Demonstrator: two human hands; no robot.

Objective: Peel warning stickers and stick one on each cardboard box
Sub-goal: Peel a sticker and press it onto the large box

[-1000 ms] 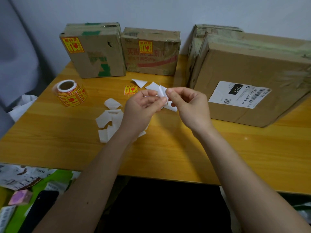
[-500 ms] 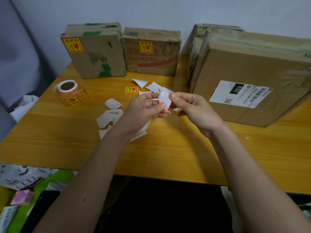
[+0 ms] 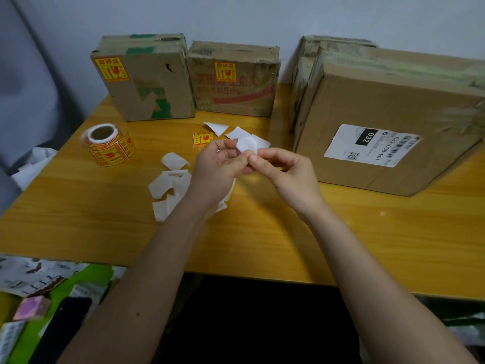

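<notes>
Wall (image 3: 262, 14) across the top of frame: plain, pale blue-grey, evenly lit, no windows visible. Upper left: a grey panel (image 3: 23, 95) slants down in front of the wall; can't tell what it is. Counter (image 3: 262, 245) fills the middle band: yellow-orange wood grain, slightly glossy, front edge running left to right across the lower third, back edge against the wall. Light is soft and dim, shadows faint. Under the counter at centre bottom: dark void (image 3: 262, 324), no detail. Lower left: floor-level clutter (image 3: 44, 290), printed paper, green sheet, small pink box, dark flat object. Crumpled white paper (image 3: 31, 164) off the counter's left edge.
</notes>
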